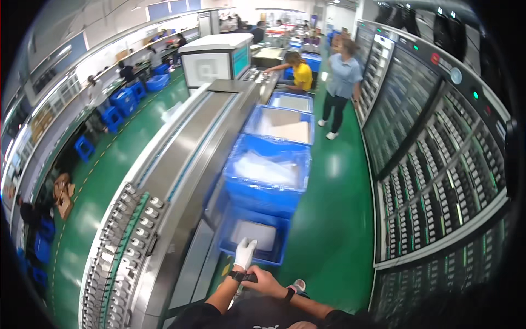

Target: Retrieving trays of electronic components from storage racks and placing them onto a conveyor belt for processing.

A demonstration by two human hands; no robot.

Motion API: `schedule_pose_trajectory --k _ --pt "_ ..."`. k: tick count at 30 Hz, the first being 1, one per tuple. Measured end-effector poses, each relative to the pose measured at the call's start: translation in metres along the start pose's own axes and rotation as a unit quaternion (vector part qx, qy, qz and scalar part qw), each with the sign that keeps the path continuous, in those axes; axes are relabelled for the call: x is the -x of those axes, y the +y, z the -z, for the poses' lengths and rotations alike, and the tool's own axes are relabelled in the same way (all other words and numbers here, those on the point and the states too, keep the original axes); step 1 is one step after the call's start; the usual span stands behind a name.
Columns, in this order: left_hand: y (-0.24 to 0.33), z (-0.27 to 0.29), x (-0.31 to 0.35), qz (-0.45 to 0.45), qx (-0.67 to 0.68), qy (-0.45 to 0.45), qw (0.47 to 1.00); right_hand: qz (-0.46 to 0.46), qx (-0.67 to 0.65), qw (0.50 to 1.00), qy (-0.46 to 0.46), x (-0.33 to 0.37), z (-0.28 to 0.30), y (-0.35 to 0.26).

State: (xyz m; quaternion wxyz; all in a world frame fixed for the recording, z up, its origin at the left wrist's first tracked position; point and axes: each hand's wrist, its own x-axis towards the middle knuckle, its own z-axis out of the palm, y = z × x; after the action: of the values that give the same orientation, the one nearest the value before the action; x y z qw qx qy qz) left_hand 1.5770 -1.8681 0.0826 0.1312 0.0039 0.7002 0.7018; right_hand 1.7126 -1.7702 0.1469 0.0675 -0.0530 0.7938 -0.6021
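My left hand (245, 253) wears a white glove and reaches forward over the near blue bin (284, 241). Its fingers look extended, with nothing visible in them. A black wristwatch (238, 276) sits on the left wrist, just behind the glove. My bare right hand (266, 282) crosses over to that wrist, its fingers closed on the watch; the fingertips are partly hidden. Around my right wrist is a dark band (289, 295). Inside the near bin lies a flat whitish-grey stack (255, 234), beyond the gloved fingers.
A steel conveyor (183, 142) with rows of metal fittings (129, 236) runs along my left. More blue bins (263, 192) line its side. Racks with lit slots (438, 186) stand right. Ahead, a person in yellow (301, 75) bends at the line; another in light blue (345, 77) stands in the aisle.
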Motion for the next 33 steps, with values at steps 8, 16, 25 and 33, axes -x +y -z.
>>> schedule_pose_trajectory --k 8,16,25,33 --pt "0.074 -0.26 0.013 -0.089 -0.092 -0.104 0.986 -0.107 -0.177 0.976 0.072 0.092 0.208 0.042" --pt "0.105 -0.386 0.015 -0.137 -0.194 -0.18 0.955 -0.184 -0.339 0.923 0.009 0.127 0.314 0.068" --pt "0.124 -0.531 -0.088 -0.341 -0.28 -0.296 0.847 -0.271 -0.494 0.824 0.051 0.094 0.452 0.127" --pt "0.14 -0.613 -0.186 -0.208 -0.09 -0.222 0.948 -0.253 -0.274 0.925 0.079 0.031 0.574 0.146"
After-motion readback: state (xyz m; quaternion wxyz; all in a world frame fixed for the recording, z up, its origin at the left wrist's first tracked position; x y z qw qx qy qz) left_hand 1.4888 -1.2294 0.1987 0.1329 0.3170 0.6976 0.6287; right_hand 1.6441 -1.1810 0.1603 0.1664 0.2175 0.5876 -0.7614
